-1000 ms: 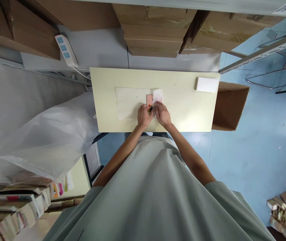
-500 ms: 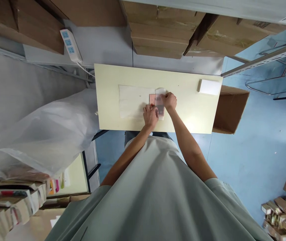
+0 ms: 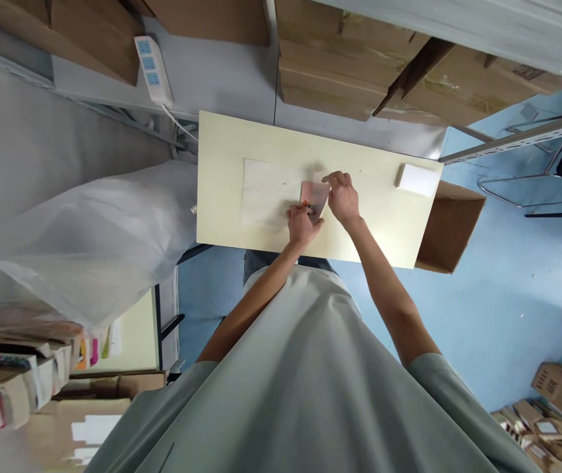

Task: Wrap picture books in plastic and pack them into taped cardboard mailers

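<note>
A thin white sheet lies on the pale yellow table, with a flat pink booklet-like piece on its right part. The sheet's right end is folded over part of the pink piece, whose colour shows through. My left hand is at the pink piece's lower edge, fingers bent and pressing it down near a small orange and dark mark. My right hand is at the right edge of the folded sheet, fingers bent and closed on its upper corner. Its fingertips partly hide that corner.
A white block-like box sits at the table's right end, beside an open cardboard box. Cardboard boxes and a power strip stand behind. A large plastic bag bulges at the left.
My right hand has shifted its grip at the sheet's upper right edge, and the folded end now lies slanted over the pink piece. The left thumb has spread rightward. The view has tilted.
</note>
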Motion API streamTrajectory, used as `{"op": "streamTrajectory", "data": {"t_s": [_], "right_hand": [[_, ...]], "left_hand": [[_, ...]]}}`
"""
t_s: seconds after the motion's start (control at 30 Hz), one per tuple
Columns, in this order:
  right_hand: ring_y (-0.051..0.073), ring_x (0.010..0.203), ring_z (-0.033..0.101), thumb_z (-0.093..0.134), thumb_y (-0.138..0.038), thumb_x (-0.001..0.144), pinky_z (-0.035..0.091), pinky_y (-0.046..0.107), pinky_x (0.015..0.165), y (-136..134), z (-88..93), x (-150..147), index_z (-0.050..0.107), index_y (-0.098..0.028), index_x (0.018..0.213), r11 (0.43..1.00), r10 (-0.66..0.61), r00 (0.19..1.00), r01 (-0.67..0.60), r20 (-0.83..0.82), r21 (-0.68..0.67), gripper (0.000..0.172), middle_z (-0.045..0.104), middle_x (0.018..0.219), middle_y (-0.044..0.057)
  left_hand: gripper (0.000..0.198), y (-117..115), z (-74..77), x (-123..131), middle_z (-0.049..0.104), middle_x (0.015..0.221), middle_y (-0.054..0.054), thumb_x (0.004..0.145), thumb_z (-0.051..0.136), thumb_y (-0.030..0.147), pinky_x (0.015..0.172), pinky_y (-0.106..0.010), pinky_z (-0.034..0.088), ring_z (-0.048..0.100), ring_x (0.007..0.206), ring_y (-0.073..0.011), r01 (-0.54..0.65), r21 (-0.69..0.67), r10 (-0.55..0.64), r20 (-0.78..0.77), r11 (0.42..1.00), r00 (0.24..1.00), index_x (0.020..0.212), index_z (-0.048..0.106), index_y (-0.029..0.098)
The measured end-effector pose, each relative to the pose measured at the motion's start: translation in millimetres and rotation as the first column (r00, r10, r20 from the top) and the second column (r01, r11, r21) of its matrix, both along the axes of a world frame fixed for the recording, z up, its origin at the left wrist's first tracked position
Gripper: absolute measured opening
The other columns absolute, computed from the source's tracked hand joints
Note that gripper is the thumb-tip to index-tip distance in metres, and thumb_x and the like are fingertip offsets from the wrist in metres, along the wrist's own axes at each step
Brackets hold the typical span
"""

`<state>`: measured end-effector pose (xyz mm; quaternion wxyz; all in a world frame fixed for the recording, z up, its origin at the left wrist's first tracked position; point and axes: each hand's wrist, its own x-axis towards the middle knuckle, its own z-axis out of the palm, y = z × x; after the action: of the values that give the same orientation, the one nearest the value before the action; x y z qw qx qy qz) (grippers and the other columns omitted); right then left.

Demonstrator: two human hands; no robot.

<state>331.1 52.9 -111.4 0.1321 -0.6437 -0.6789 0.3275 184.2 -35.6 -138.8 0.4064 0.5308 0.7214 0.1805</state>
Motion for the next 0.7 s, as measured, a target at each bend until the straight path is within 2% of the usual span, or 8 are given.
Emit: {"op": "streamTrajectory", "data": {"t_s": [0.07,0.17,0.3,0.4,0.5,0.6,0.7], "right_hand": [[0.033,0.162,0.050,0.053,-0.013,0.108,0.048,0.061,0.132,-4,9.3,5,0.076,-0.026,0.133,0.977,0.214,0.977,-0.213,-0.020,0.025,0.036,0.069,0.158,0.011],[0.033,0.166,0.045,0.056,-0.007,0.104,0.038,0.066,0.138,2,14.0,9,0.078,-0.026,0.135,0.937,0.348,0.937,-0.348,-0.016,-0.001,0.043,0.068,0.162,0.008],[0.035,0.158,0.053,0.058,-0.006,0.104,0.045,0.063,0.132,25,11.8,7,0.079,-0.022,0.137,0.928,0.373,0.928,-0.373,-0.006,-0.020,0.042,0.074,0.153,0.012],[0.036,0.143,0.065,0.064,-0.012,0.105,0.051,0.059,0.125,42,12.9,0,0.081,-0.022,0.133,0.920,0.390,0.921,-0.390,-0.012,-0.038,0.035,0.080,0.141,0.013],[0.037,0.129,0.072,0.070,-0.019,0.106,0.053,0.058,0.121,56,15.6,-8,0.083,-0.023,0.126,0.908,0.414,0.910,-0.413,0.005,-0.063,0.024,0.083,0.133,0.012],[0.035,0.120,0.074,0.072,-0.029,0.107,0.055,0.055,0.115,64,14.5,-20,0.084,-0.022,0.118,0.913,0.405,0.914,-0.401,0.039,-0.080,0.017,0.083,0.127,0.012],[0.034,0.117,0.073,0.073,-0.039,0.109,0.058,0.051,0.111,66,6.2,-36,0.083,-0.022,0.114,0.938,0.344,0.936,-0.339,0.072,-0.074,0.021,0.083,0.121,0.012]], "left_hand": [[0.017,0,4.5,-7,0.073,0.112,-0.014,0.085,0.088,0.027,0.126,-0.059,0.047,0.063,0.129,-0.0369,-0.017,-0.008,0.018,0.016,1.000,1.000,0.094,0.074,0.023],[0.013,-3,13.2,-13,0.077,0.111,-0.013,0.087,0.086,0.028,0.124,-0.052,0.051,0.067,0.127,-0.0340,-0.100,-0.017,0.100,0.065,0.995,0.993,0.098,0.080,0.022],[0.018,-18,22.8,-19,0.079,0.105,-0.011,0.095,0.081,0.031,0.116,-0.043,0.058,0.074,0.117,-0.0300,-0.225,0.004,0.221,0.156,0.974,0.963,0.109,0.084,0.021],[0.023,-32,28.0,-23,0.079,0.105,-0.009,0.101,0.075,0.037,0.107,-0.038,0.062,0.078,0.106,-0.0253,-0.305,-0.035,0.305,0.229,0.952,0.924,0.116,0.082,0.021],[0.024,-45,31.4,-26,0.081,0.114,-0.007,0.102,0.072,0.034,0.107,-0.035,0.062,0.079,0.111,-0.0226,-0.372,-0.084,0.380,0.271,0.925,0.884,0.123,0.077,0.024],[0.021,-52,31.5,-31,0.083,0.118,-0.008,0.101,0.072,0.032,0.102,-0.035,0.063,0.079,0.116,-0.0235,-0.469,-0.151,0.492,0.257,0.870,0.831,0.120,0.070,0.023],[0.019,-54,25.9,-40,0.083,0.119,-0.011,0.100,0.073,0.036,0.100,-0.037,0.063,0.079,0.116,-0.0258,-0.576,-0.222,0.614,0.186,0.787,0.767,0.112,0.067,0.023]]}}
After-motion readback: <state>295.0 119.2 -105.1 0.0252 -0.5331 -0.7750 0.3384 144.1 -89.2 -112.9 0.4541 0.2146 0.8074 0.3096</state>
